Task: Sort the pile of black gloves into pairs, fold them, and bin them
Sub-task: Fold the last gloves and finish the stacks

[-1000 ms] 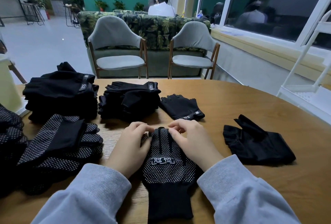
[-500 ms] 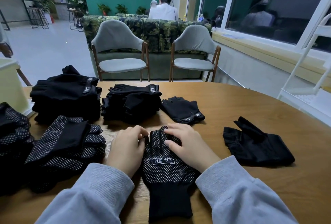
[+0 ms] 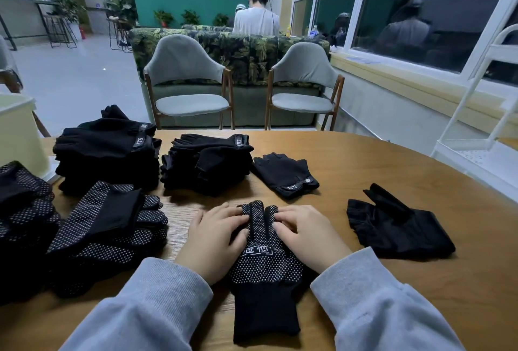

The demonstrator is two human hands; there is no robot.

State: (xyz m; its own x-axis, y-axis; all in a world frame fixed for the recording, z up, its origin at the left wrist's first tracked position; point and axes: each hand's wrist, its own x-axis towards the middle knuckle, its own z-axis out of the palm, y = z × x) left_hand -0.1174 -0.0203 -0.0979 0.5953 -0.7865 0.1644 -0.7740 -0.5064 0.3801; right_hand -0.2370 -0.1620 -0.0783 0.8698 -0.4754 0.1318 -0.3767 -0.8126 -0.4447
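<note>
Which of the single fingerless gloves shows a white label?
The fingerless glove just beyond the hands; white lettering marks its cuff strap. The one at the right looks plain black.

Single head-worn wide-angle view, looking forward and down from just above the near edge of the round wooden desk [image 3: 420,182]. Close over both forearms and the dotted glove [image 3: 263,261] at bottom centre, with the left hand [image 3: 213,241] and right hand [image 3: 311,235] right under the lens. Facing across the desk toward two grey chairs [image 3: 187,84], a leaf-patterned sofa [image 3: 246,53] and a green wall beyond. Dark windows [image 3: 420,8] along the right side, strongly bent by the lens. No second view to overlap.
</note>
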